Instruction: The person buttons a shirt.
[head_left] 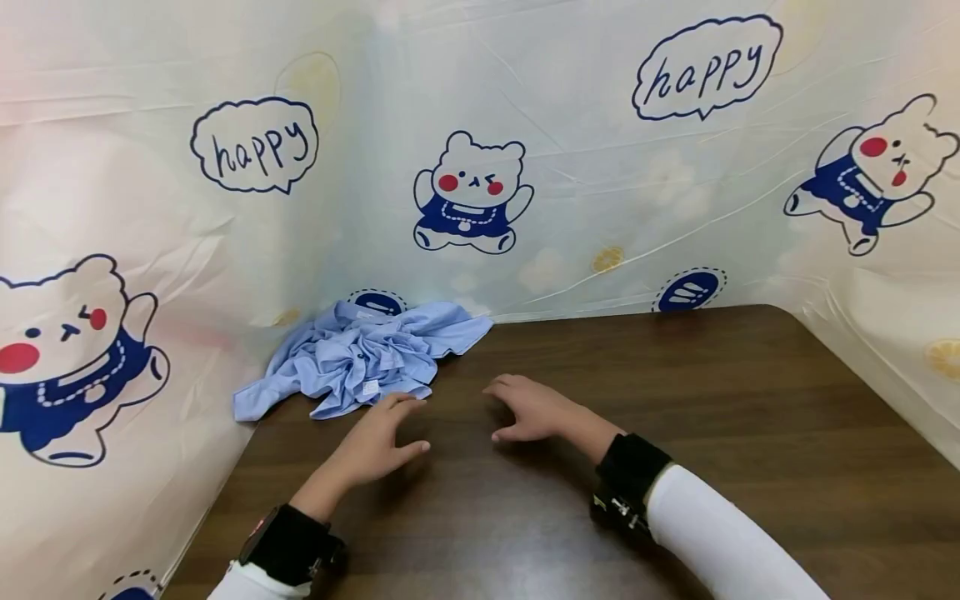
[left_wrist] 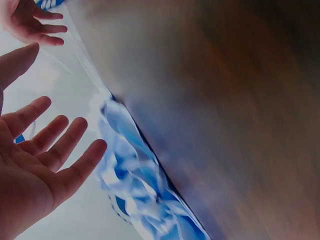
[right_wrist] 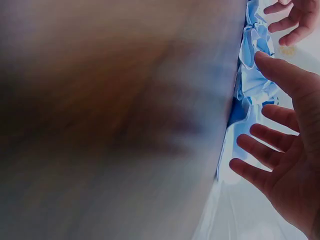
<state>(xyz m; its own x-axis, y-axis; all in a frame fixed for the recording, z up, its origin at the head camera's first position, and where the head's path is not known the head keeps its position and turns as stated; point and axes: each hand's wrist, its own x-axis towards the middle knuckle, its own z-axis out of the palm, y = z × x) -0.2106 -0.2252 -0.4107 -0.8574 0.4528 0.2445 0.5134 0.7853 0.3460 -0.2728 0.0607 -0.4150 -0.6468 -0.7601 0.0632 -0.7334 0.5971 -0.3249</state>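
Observation:
A crumpled light blue shirt (head_left: pixel 367 358) lies in the far left corner of the dark wooden table (head_left: pixel 750 417). My left hand (head_left: pixel 378 446) hovers palm down just in front of the shirt, fingers spread and straight, fingertips close to its hem. To its right, my right hand (head_left: pixel 528 408) is also palm down with relaxed fingers, holding nothing. In the left wrist view the left hand (left_wrist: pixel 37 150) shows an open palm beside the blurred shirt (left_wrist: pixel 135 185). The right wrist view shows the right hand (right_wrist: pixel 285 150) open, the shirt (right_wrist: pixel 255 65) beyond it.
A plastic sheet (head_left: pixel 480 150) printed with cartoon bears and "happy" bubbles walls the table at the back, left and right. Both wrists wear black straps over white sleeves (head_left: pixel 720 533).

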